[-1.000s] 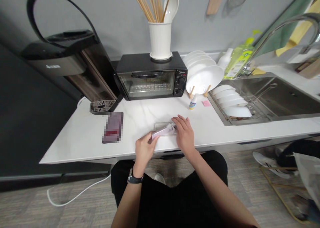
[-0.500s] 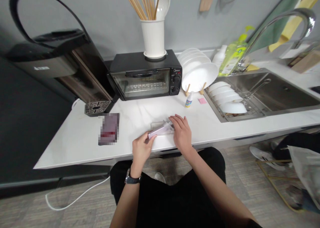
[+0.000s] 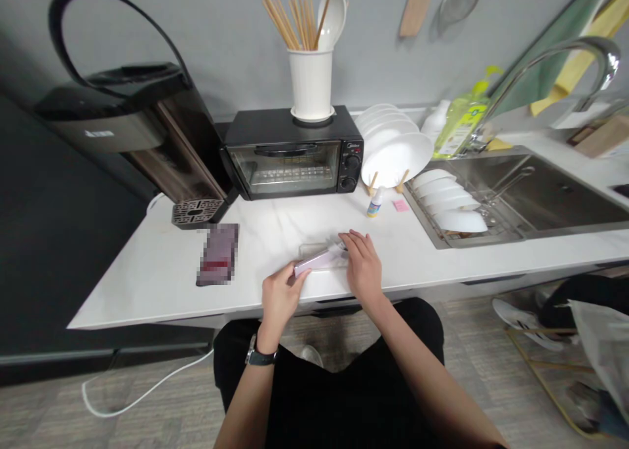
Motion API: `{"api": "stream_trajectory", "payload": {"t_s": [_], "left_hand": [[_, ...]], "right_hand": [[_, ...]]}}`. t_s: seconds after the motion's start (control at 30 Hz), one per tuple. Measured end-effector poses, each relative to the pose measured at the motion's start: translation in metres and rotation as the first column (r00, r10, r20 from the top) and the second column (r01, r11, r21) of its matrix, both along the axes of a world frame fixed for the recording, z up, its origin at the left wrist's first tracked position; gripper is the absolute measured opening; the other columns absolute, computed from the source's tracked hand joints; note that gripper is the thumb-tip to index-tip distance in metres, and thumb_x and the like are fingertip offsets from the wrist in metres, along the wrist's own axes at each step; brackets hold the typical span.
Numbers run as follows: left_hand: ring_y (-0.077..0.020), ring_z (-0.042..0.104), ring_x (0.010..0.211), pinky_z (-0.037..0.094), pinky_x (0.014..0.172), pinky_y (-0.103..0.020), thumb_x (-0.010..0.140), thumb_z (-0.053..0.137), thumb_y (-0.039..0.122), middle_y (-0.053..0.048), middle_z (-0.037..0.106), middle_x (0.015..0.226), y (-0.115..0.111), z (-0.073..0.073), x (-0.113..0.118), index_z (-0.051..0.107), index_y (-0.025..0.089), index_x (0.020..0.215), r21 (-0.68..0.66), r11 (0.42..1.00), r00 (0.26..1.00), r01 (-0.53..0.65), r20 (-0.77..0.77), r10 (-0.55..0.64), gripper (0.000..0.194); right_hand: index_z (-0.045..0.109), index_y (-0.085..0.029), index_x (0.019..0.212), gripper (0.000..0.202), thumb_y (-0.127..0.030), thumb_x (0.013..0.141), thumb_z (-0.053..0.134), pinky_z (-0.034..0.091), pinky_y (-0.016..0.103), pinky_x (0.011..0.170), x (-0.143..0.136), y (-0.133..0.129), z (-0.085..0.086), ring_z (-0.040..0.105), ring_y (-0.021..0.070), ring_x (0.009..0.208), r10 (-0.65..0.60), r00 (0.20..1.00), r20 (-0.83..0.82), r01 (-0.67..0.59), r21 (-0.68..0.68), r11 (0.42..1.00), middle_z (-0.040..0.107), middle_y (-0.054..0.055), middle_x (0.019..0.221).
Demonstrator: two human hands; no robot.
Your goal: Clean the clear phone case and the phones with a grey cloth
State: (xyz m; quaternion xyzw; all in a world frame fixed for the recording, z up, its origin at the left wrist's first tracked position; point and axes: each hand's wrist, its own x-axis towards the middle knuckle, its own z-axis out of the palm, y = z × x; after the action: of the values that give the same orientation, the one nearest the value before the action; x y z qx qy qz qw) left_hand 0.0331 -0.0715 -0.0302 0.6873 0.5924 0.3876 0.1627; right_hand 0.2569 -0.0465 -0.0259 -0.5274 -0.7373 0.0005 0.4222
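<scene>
Your left hand pinches the near end of a slim, pale lilac bar, flat and rectangular, tilted so its far end reaches into a clear plastic tray. The tray lies on the white worktop close to its front edge, right in front of you. Your right hand rests over the tray's right end, fingers together and curved down onto it; what it grips, if anything, cannot be made out. A dark watch sits on your left wrist.

The black toaster oven at the back carries a small white brand mark by its knobs, too small to read. A small dropper bottle and a pink note stand near the plate rack.

Compared with half a second ago, both hands and the bar hold the same pose; only the view has shifted slightly.
</scene>
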Motion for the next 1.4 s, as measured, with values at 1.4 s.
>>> {"api": "stream_trajectory", "payload": {"t_s": [1.4], "left_hand": [[-0.0205,0.068,0.064,0.048,0.063,-0.028,0.085,0.061,0.019,-0.006,0.075,0.071,0.006,-0.008,-0.004,0.071,0.019,0.079,-0.016,0.999,0.996,-0.03,-0.084,0.028,0.011]], "right_hand": [[0.057,-0.017,0.152,0.054,-0.007,0.101,0.045,0.037,0.048,0.129,-0.062,-0.02,0.01,0.055,0.0235,0.145,0.37,0.915,0.163,-0.38,0.039,0.924,0.068,0.011,0.148]]}}
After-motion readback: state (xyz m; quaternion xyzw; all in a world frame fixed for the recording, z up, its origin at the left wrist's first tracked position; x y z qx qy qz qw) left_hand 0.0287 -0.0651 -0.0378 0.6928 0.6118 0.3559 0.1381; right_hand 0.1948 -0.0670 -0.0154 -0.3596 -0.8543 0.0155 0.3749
